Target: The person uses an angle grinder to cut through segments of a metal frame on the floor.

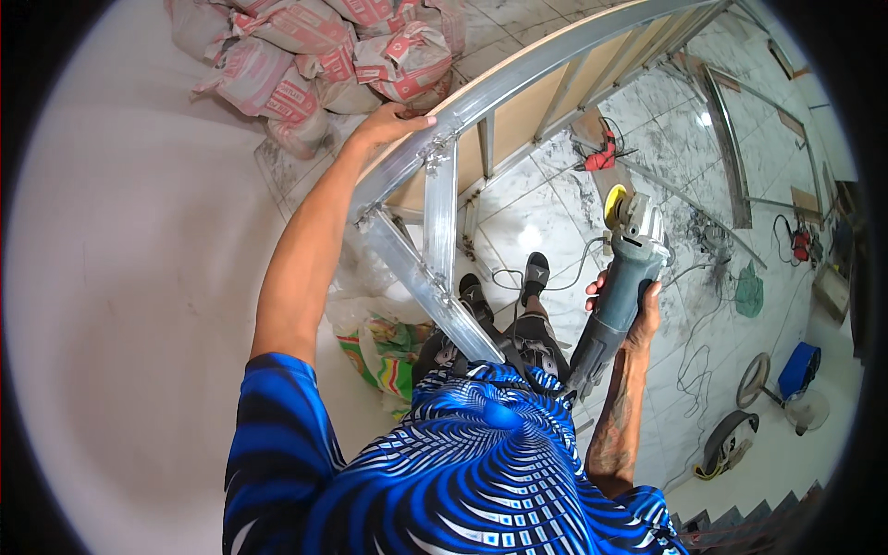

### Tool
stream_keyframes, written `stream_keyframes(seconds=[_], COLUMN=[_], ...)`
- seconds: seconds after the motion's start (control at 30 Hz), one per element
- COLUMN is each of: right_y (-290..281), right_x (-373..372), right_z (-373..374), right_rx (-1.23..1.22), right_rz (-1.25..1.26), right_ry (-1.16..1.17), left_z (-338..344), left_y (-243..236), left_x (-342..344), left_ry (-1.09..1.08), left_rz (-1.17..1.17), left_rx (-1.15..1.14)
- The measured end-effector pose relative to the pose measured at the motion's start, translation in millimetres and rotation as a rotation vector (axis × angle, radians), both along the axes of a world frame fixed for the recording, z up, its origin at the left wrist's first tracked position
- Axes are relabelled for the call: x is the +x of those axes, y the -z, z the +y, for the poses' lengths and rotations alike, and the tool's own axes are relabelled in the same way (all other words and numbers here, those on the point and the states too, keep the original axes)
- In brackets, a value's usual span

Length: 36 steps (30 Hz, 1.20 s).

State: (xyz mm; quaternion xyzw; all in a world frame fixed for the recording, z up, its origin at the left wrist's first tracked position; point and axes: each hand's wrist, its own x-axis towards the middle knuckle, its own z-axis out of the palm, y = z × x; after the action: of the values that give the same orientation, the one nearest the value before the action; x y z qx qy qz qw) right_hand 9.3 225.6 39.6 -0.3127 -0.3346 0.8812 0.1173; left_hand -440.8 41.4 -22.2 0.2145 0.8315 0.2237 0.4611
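A long metal frame (pixel 523 85) of welded square tubes, backed with a tan board (pixel 555 88), stands on edge before me and runs to the far right. My left hand (pixel 384 128) grips its upper edge near the left corner, thumb on top; the other fingers are partly hidden behind the edge. A diagonal brace (pixel 441 213) meets the tubes at rough weld spots. In my right hand (pixel 638 314) is a grey angle grinder (pixel 629 268), held by its body, with its yellow disc (pixel 613 205) pointing up and away, apart from the frame.
Several pink-and-white sacks (pixel 305 74) are piled by the wall at far left. A red power tool (pixel 601 153) with a cord lies on the dusty tiled floor. Metal bars (pixel 728 148), another red tool (pixel 801 244) and a fan (pixel 754 381) stand or lie to the right. Crumpled plastic sacks (pixel 388 361) lie near my legs.
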Motion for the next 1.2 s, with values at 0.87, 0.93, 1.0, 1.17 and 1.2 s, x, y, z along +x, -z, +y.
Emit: stream_keyframes(seconds=[0.87,0.93,1.0,1.17,1.2], right_y=[-19,-13,-29,-27,-24], right_x=[-68,-83,-104,-135,-139], right_z=[-9,-15,-30,-46,-45], right_rx=[0.201,0.294,0.306,0.536,0.628], right_rz=[-0.174,-0.194,-0.257,-0.381,-0.419], right_ry=[-0.336,-0.397,-0.426,-0.449,-0.464], left_z=[-12,-17,-8,24,24], left_y=[-40,-46,-43,-68,-69], left_x=[125,200,267,310,305], left_ry=[-0.471,-0.596,-0.717,-0.952,-0.952], left_rz=[0.546,0.196,-0.201,-0.283,-0.245], left_rx=[0.56,0.69,0.768,0.725,0.745])
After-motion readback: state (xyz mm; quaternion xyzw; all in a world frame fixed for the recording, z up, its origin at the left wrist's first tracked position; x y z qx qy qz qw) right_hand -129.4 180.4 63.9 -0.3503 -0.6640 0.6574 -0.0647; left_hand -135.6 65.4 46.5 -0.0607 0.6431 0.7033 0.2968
